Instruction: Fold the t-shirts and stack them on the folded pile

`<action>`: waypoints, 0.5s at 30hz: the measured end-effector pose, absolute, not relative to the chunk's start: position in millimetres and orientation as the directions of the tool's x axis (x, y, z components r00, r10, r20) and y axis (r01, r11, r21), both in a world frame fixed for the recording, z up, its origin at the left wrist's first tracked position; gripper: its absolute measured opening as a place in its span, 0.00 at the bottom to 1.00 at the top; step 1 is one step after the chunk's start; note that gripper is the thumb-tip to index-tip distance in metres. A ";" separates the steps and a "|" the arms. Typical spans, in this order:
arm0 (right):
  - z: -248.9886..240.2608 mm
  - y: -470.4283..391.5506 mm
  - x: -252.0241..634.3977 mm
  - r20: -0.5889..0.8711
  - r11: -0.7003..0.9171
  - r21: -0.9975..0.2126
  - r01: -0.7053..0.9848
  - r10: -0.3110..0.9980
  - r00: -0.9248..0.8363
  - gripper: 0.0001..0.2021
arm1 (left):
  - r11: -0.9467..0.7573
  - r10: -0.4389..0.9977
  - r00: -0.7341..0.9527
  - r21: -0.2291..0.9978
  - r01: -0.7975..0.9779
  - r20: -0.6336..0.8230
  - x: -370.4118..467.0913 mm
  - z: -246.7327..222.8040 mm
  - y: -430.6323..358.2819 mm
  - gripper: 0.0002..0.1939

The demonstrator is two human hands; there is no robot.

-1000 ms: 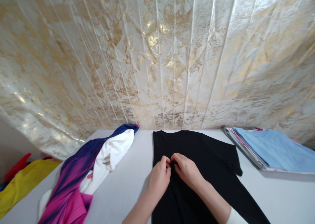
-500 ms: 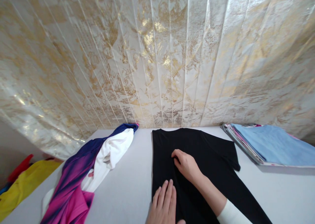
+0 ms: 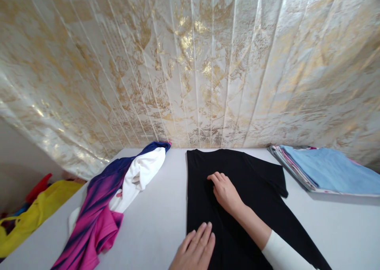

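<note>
Gold and white cloth (image 3: pixel 148 64) hung behind a pale table (image 3: pixel 148 210). On the table, in the middle, lay a black shirt (image 3: pixel 231 163), neck end away from the person, one side in a straight edge and a short sleeve (image 3: pixel 274 179) out to the right. It looked thin, light and limp, perhaps a bit slippery, and not fragile; a one-point grip would probably have let it sag. The shoulder and the straight edge seemed the firmest places to take hold. To its left lay a purple and pink garment (image 3: pixel 97 206); to its right, a folded stack (image 3: pixel 335 171). A smaller white garment (image 3: pixel 145 167) lay against the purple one.

Reaching in diagonally, the right hand (image 3: pixel 227 192) was over the shirt's upper part, fingers curled; whether they pinched cloth, one cannot tell. Nearer the person, the left hand (image 3: pixel 196 248) lay palm down on the shirt near its straight edge, fingers slightly spread, holding nothing.
</note>
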State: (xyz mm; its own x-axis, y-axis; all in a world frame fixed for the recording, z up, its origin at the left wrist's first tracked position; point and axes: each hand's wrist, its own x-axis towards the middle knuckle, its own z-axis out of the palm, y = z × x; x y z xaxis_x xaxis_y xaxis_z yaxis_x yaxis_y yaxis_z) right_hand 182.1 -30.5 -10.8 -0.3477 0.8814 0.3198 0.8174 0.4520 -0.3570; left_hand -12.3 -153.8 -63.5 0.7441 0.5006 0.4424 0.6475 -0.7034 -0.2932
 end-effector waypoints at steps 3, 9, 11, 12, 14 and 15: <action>-3.8 -65.0 175.4 0.358 0.479 -0.348 0.806 0.862 -0.358 0.25 | -0.680 0.566 0.699 -0.232 0.696 0.437 -25.0 -70.0 -165.4 0.23; -20.3 -123.5 178.5 0.247 0.565 -0.327 0.757 0.825 -0.509 0.28 | -0.619 0.581 0.677 -0.295 0.728 0.453 -32.3 -77.0 -175.4 0.33; -23.9 -128.1 188.4 0.210 0.509 -0.296 0.808 0.860 -0.465 0.29 | -0.618 0.584 0.675 -0.291 0.730 0.451 -31.8 -75.0 -177.8 0.35; -23.5 -130.0 193.1 0.208 0.484 -0.287 0.827 0.874 -0.439 0.30 | -0.628 0.588 0.675 -0.275 0.728 0.446 -31.3 -72.4 -178.5 0.35; -21.0 -135.8 198.9 0.222 0.485 -0.275 0.830 0.872 -0.436 0.32 | -0.650 0.609 0.670 -0.216 0.728 0.424 -29.7 -63.5 -177.6 0.33; -20.5 -140.2 199.6 0.227 0.513 -0.266 0.816 0.856 -0.464 0.33 | -0.655 0.631 0.661 -0.177 0.734 0.406 -28.7 -57.5 -175.6 0.32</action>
